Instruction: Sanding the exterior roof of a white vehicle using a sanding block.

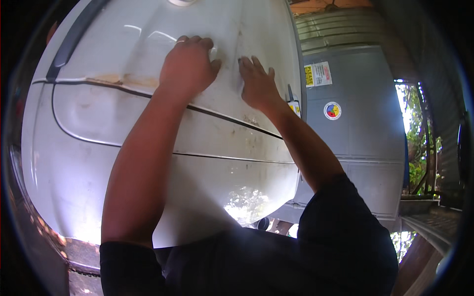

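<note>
A white painted vehicle body [232, 129] fills much of the view, with dark panel seams running across it and brown rust stains along the upper seam. My left hand [189, 66] rests on the panel above that seam. Its fingers are bent, a ring shows on one, and the thumb stands apart. To its right, my right hand [257, 84] lies against the same panel with fingers spread. I make out nothing held in either hand. The fingertips of the left hand are partly hidden by the hand itself.
A black trim strip [79, 37] edges the panel at upper left. On the right stands a large grey metal cabinet [363, 133] with a yellow-and-white label [318, 74] and a round coloured sticker [332, 111]. Foliage [417, 128] shows beyond it.
</note>
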Available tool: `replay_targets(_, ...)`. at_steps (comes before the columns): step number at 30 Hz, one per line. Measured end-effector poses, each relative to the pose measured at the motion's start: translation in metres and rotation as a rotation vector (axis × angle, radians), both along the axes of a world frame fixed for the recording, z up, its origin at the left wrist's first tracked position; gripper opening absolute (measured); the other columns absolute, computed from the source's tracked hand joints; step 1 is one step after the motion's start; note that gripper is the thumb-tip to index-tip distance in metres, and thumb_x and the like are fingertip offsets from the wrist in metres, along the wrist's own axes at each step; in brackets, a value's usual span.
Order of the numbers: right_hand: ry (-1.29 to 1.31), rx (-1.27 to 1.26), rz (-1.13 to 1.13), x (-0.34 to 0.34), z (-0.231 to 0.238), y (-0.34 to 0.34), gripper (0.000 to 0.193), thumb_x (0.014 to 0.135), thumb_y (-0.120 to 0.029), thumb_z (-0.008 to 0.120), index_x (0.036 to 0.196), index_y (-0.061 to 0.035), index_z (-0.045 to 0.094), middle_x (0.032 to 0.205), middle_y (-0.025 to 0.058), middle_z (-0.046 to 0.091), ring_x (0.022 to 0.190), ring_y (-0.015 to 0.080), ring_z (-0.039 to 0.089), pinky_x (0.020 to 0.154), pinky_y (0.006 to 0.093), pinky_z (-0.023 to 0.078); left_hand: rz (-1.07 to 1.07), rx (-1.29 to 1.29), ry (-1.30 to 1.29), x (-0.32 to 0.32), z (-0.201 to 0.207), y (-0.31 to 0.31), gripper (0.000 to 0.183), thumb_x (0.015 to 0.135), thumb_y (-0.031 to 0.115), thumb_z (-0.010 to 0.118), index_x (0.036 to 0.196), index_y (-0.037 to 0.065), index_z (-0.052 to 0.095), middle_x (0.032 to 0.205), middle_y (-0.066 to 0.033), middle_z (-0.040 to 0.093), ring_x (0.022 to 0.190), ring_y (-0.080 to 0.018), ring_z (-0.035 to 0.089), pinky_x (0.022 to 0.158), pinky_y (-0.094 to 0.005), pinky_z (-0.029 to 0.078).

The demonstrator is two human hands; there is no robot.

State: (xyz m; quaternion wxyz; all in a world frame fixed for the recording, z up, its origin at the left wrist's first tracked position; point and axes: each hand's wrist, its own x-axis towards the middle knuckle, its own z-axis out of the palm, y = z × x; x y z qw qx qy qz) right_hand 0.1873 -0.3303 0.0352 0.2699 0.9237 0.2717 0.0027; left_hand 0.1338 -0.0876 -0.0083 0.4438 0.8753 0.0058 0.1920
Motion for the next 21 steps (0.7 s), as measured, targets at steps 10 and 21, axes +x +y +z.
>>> replay_targets(10,-0.029,0.067,0.02,-0.022,-0.009,0.001,0.066,0.097,-0.007,0.064,0.161,0.0004,0.051,0.171,0.0151,0.046,0.164,0.0362,0.038,0.121,0.0784,0.038,-0.022,-0.015,-0.033,-0.004,-0.008,0.005,0.044,0.095,0.027,0.082,0.132,0.004,0.075,0.134,-0.0154,0.076,0.129,-0.0375,0.067,0.111,-0.0478,0.056)
replay_targets(21,-0.06,0.111,-0.133,0.017,-0.002,-0.001,0.059,0.1,-0.013,0.062,0.155,0.005,0.055,0.172,0.016,0.046,0.161,0.0396,0.043,0.116,0.0828,0.04,-0.067,0.033,-0.039,0.006,0.0,0.001,0.044,0.095,0.028,0.08,0.133,0.006,0.075,0.132,-0.0159,0.075,0.13,-0.0401,0.065,0.111,-0.049,0.056)
